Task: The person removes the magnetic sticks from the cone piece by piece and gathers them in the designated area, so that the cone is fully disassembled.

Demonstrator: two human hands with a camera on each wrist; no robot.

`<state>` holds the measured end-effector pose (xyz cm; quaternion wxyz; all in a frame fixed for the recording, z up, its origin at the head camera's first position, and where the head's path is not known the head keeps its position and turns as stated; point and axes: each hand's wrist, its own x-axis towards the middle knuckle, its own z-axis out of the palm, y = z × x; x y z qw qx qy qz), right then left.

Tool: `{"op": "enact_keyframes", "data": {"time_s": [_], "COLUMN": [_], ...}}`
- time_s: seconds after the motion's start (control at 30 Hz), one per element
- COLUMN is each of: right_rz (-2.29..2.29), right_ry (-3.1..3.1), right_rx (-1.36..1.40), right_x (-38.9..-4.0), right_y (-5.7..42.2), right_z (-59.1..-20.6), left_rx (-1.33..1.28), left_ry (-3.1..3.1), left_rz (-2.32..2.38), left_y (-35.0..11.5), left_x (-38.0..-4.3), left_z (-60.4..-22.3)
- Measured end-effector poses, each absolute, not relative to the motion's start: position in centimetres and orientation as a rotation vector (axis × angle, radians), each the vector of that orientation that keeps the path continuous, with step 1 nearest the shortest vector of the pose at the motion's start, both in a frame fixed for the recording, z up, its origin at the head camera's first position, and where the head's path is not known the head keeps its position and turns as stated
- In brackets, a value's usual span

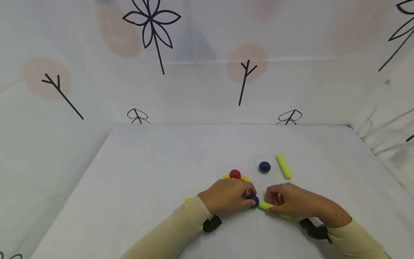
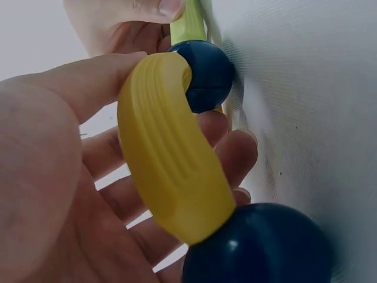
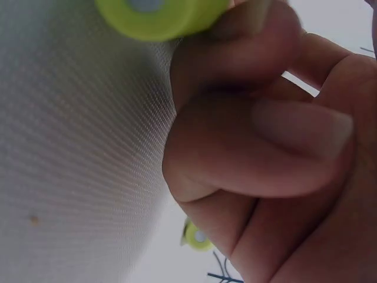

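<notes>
left hand [image 1: 228,196] hiding most of yellow ring [image 1: 244,178], green stick [image 1: 266,205] half-covered by right hand [image 1: 292,201]

I can read no text, label, brand, number or sign in any view. The backdrop cloth [image 1: 207,82] carries only drawn black twigs and leaf outlines over pale pink discs, no letters. The rods, balls and curved pieces on the white surface [image 1: 155,180] are plain coloured plastic without markings that I can make out.
</notes>
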<state>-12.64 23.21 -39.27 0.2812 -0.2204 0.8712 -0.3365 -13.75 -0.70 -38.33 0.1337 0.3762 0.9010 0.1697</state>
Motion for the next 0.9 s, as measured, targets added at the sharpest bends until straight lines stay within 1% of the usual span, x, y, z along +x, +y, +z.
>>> {"op": "enact_keyframes", "data": {"time_s": [0.4, 0.9], "right_rz": [-0.887, -0.852], "right_ry": [2.328, 2.347], "right_rx": [-0.575, -0.574], "right_x": [-12.77, -12.75], "right_y": [23.25, 23.13], "right_z": [-39.51, -39.59], "left_rx": [1.052, 1.073], "left_ry": [2.543, 2.571], "left_rz": [0.555, 0.535], "left_y": [-0.63, -0.33], "left_x": [-13.74, -13.45], "left_z": [-38.69, -39.11]}}
